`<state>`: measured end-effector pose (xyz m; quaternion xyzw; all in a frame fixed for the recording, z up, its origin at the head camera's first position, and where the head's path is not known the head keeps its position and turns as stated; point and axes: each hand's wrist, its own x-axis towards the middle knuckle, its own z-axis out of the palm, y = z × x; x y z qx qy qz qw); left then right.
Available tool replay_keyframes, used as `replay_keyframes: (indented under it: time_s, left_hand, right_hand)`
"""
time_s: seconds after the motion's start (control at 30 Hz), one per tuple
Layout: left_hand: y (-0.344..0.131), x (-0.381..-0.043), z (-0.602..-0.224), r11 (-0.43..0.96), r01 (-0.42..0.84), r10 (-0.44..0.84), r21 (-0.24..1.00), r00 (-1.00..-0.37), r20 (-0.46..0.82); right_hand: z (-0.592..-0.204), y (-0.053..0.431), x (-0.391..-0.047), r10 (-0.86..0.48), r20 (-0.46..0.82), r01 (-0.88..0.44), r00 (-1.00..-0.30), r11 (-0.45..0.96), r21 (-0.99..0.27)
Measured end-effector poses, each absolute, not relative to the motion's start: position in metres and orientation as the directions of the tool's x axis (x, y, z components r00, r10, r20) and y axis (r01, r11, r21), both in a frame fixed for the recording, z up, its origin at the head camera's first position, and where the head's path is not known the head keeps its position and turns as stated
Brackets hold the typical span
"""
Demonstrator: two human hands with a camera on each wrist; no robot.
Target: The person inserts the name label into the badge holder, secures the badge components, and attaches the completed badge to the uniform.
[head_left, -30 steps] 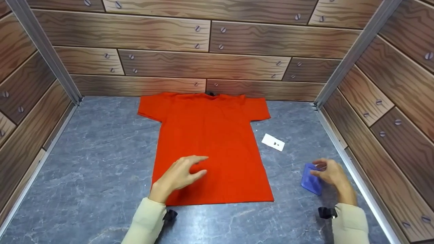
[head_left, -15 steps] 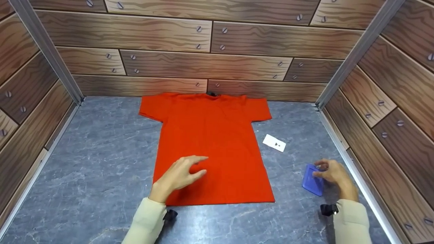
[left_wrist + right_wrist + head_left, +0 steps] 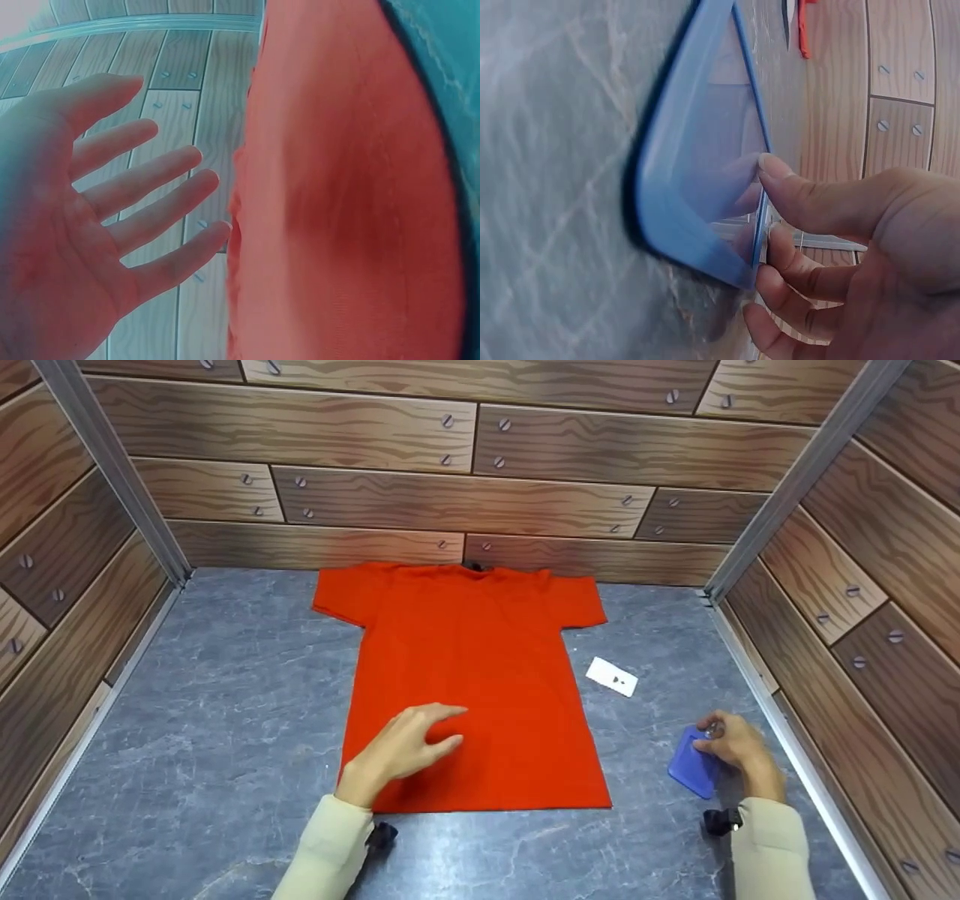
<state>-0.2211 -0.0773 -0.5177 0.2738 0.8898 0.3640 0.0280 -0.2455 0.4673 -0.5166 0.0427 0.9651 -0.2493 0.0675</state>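
Head view: a shirt (image 3: 472, 675) lies spread on the surface (image 3: 240, 697), with the left hand (image 3: 405, 746) hovering above its lower left part. Right of the shirt lies a card (image 3: 612, 676); off the shirt's lower right, the right hand (image 3: 739, 746) is at a blue tray (image 3: 691, 763).

Left wrist view: the left hand's fingers are spread, holding nothing.

Right wrist view: the right hand's thumb and curled fingers pinch the tray's edge.

Wood-print walls (image 3: 360, 439) are enclosing three sides, grey metal posts (image 3: 112, 471) are lining both back corners, marbled blue-grey floor (image 3: 225, 697) is reflecting light.
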Motion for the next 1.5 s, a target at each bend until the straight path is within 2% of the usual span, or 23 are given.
replay_keyframes:
  time_s: [0.43,0.77,0.97,1.27,1.5]
  left_hand:
    - [-0.08,-0.222,-0.516,0.595,0.448,0.494,0.667,-0.859,0.136]
    - [-0.08,-0.219,-0.514,0.571,0.457,0.501,0.682,-0.852,0.152]
    - [-0.079,-0.22,-0.512,0.549,0.452,0.51,0.703,-0.848,0.146]
    - [-0.076,-0.22,-0.513,0.53,0.446,0.515,0.721,-0.845,0.144]
    - [-0.075,-0.22,-0.511,0.514,0.466,0.521,0.72,-0.836,0.169]
  right_hand:
    - [-0.517,0.452,-0.252,0.107,-0.213,0.199,-0.971,0.855,-0.479]
    - [-0.511,0.422,-0.254,0.049,-0.209,0.175,-0.977,0.747,-0.641]
    - [-0.502,0.384,-0.259,-0.016,-0.146,0.096,-0.989,0.683,-0.724]
    - [-0.479,0.303,-0.266,-0.146,-0.001,-0.094,-0.989,0.638,-0.764]
    - [-0.468,0.241,-0.266,-0.252,0.1,-0.237,-0.963,0.602,-0.763]
